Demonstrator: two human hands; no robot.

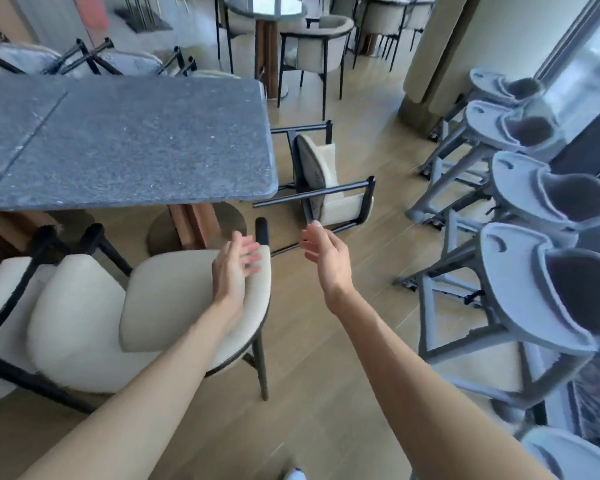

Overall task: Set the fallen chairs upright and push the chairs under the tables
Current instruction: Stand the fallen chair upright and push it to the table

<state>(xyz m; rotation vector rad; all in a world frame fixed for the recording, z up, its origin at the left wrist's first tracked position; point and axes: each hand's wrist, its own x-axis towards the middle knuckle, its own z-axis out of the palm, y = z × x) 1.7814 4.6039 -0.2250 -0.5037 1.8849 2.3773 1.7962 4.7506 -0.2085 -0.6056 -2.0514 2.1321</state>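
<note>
Ahead, cream upholstered black-framed chair (323,181) tipped on wooden floor (361,306) beside speckled grey stone counter (136,143), left hand (234,268) and right hand (323,256) both spread, grasping nothing.

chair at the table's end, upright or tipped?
Tipped. The fallen chair lies on its side on the floor, black legs pointing sideways.

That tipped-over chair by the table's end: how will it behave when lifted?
The fallen chair probably swings as one rigid piece, given its black metal frame. The padded cream shell suggests moderate weight. Its thin legs may skid on the smooth wood floor.
</note>
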